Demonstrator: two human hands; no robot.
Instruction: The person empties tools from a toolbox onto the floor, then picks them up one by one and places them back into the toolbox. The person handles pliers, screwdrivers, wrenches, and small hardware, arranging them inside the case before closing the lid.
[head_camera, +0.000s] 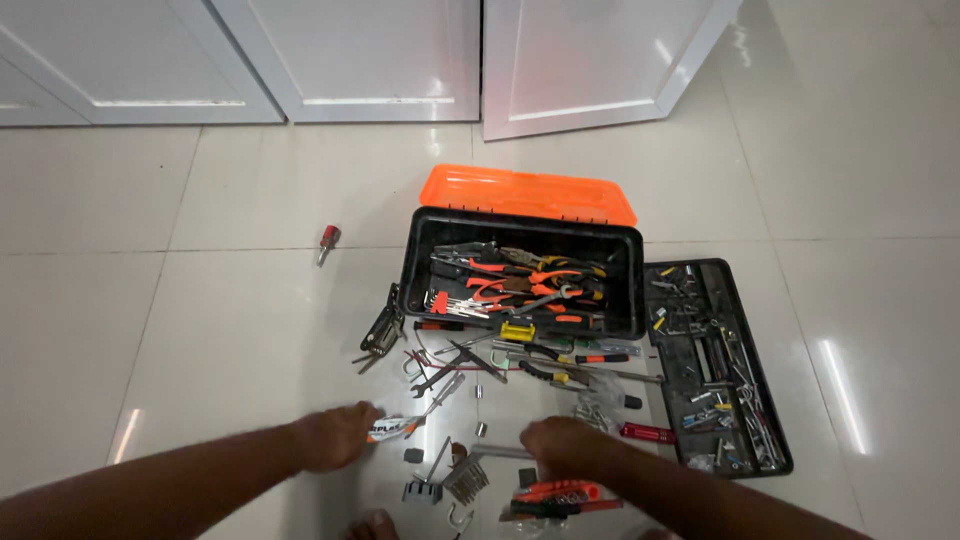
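Head view, looking down at a white tiled floor (230, 300). Left hand (335, 435) at about 7 o'clock, fingers closed around the handle of a small tool with a white and orange grip (393, 428), its metal end pointing toward 1 o'clock. Right hand (562, 448) at about 5 o'clock, curled palm-down over a loose heap of tools (500, 375); grasp not clear, fingers hidden beneath. Just below that hand, a bundle of orange and green handled tools (555, 495). At 12 o'clock, an open black toolbox (625, 285) with orange lid (525, 195) swung back, pliers piled inside. At 3 o'clock, a black tray (762, 400) of small metal parts, just beside the box. At 10 o'clock, well apart, a lone red-handled screwdriver (327, 240). Beyond, white cabinet doors (370, 60).
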